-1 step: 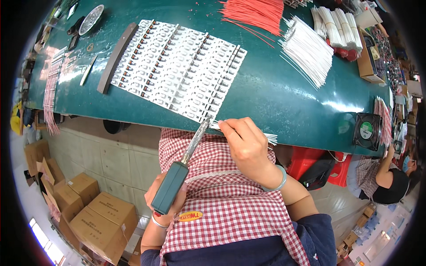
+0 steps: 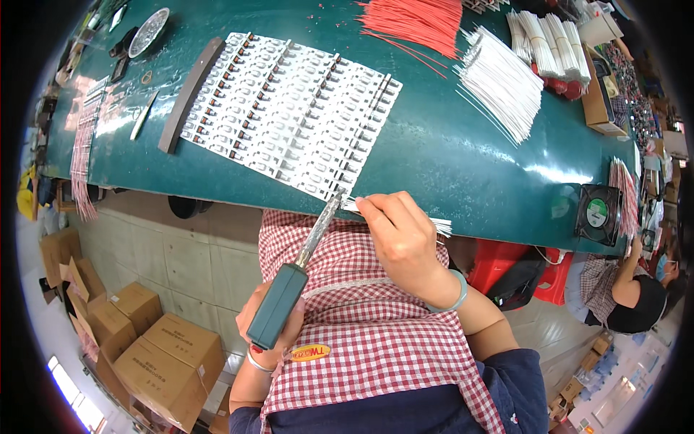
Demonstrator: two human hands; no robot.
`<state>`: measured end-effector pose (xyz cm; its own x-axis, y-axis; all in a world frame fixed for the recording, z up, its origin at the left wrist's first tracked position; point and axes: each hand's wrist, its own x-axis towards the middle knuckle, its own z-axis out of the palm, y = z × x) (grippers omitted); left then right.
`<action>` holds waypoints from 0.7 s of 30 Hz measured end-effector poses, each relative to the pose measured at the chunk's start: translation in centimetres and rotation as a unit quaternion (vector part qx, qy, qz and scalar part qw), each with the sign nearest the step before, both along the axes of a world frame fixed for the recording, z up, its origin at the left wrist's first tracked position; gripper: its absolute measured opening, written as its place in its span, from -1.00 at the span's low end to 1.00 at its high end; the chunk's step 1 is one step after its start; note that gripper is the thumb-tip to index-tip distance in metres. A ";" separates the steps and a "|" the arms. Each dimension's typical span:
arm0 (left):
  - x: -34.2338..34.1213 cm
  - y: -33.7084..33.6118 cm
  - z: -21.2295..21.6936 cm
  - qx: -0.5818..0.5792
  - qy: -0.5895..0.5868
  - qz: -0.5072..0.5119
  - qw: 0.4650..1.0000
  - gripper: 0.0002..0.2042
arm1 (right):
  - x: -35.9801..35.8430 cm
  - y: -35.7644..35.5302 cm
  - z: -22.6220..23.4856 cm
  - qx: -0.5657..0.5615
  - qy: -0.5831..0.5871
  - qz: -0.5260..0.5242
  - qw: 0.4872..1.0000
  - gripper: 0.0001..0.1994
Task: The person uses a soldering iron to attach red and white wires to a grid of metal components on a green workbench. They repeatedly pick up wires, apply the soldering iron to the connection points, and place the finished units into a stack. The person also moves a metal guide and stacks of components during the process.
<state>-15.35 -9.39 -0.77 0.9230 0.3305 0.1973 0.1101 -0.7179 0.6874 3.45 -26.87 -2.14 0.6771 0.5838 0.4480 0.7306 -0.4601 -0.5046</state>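
My left hand (image 2: 251, 316) is wrapped round the dark green body of a soldering gun (image 2: 278, 305). The gun's metal barrel slants up to the near right corner of a white circuit board panel (image 2: 300, 119) bearing rows of small components. Its tip is at that corner; whether it touches a pad is too small to tell. Thumb and forefinger of my right hand (image 2: 403, 239) are pinched on thin white wires (image 2: 352, 205) at the same corner. More white wire ends (image 2: 442, 227) stick out to the right from behind that hand, over the table edge.
A dark bar (image 2: 189, 98) lies along the panel's left side. Behind are red wires (image 2: 416, 22) and white wires (image 2: 502, 87). Tweezers (image 2: 144, 116) and a dish (image 2: 149, 32) sit left. A small fan (image 2: 598, 213) stands right, near another person (image 2: 632, 289). Cardboard boxes (image 2: 170, 362) stack below left.
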 end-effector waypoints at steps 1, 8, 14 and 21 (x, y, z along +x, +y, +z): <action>0.1 0.0 0.1 0.005 0.012 0.000 1.000 -0.76 | 0.0 0.0 0.0 0.005 0.007 -0.002 1.000 -0.72; 1.3 -0.1 0.7 0.029 0.005 -0.016 0.999 -0.76 | 0.9 -0.3 -0.3 0.029 -0.005 -0.012 0.999 -0.71; 2.3 -0.3 1.1 0.011 0.005 -0.022 1.000 -0.78 | 1.1 -0.1 -0.6 0.021 -0.008 -0.008 1.000 -0.70; 3.2 -0.5 1.4 -0.032 0.001 -0.018 0.999 -0.80 | 1.0 0.3 -0.1 0.009 -0.003 -0.021 1.000 -0.69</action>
